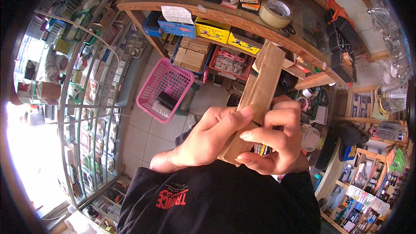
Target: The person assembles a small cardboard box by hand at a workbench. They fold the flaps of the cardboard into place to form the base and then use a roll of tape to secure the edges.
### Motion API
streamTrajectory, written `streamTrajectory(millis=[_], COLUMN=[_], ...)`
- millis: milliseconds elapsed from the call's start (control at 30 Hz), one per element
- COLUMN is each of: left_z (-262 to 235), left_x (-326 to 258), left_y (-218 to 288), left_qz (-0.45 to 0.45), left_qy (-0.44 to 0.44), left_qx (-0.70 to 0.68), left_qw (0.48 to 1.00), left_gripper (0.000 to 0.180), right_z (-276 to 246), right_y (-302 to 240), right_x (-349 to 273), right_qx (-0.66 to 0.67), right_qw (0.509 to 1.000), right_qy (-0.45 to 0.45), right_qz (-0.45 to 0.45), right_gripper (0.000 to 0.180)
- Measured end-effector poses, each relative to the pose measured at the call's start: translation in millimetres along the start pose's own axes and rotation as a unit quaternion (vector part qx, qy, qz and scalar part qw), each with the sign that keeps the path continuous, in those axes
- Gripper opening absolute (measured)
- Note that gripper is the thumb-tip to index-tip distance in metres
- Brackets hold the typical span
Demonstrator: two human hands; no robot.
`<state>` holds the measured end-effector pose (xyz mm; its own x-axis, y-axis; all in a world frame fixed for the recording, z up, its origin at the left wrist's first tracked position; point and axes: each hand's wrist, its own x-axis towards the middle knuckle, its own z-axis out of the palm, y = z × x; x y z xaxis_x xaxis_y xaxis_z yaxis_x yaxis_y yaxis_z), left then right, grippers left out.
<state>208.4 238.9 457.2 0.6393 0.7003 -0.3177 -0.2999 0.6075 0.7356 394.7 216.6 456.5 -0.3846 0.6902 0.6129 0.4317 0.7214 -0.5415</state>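
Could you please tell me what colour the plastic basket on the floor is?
The basket is pink, seen best in the head view.

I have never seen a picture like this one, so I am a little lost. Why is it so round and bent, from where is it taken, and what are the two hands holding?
There is no machine here. A person wears a wide fisheye camera on the head, looking down, so straight edges bend near the rim. The black shirt at the bottom is the person's own.

The left hand and the right hand together hold a long, narrow brown cardboard box, tilted, with its top flap open. Both hands are closed around its lower part.

Around them is a small shop. On the tiled floor stands a pink plastic basket. A curved wooden counter carries a roll of brown packing tape and small boxes; yellow boxes sit just below it.
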Motion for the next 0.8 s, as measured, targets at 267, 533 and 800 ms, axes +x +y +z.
streamTrajectory(millis=[267, 533, 800], left_z=[-1.3, -7.5, -2.8], left_x=[-1.6, -0.6, -4.1], left_y=[-2.0, -11.9, -0.5], left_qz=[0.001, -0.008, 0.018], left_qy=[-0.014, -0.015, 0.024], left_qx=[-0.007, 0.018, 0.029], left_qw=[1.0, 1.0, 0.999], left_gripper=[0.043, 0.044, 0.04], right_z=[-1.1, -2.6, 0.9], right_y=[-1.9, -5.2, -5.1], right_x=[-0.4, 0.0, 1.0], right_qx=[-0.008, -0.006, 0.029], right_qw=[1.0, 0.999, 0.999], right_qy=[-0.004, -0.045, 0.0], right_qz=[-0.006, 0.03, 0.021], right_gripper=[0.036, 0.032, 0.046])
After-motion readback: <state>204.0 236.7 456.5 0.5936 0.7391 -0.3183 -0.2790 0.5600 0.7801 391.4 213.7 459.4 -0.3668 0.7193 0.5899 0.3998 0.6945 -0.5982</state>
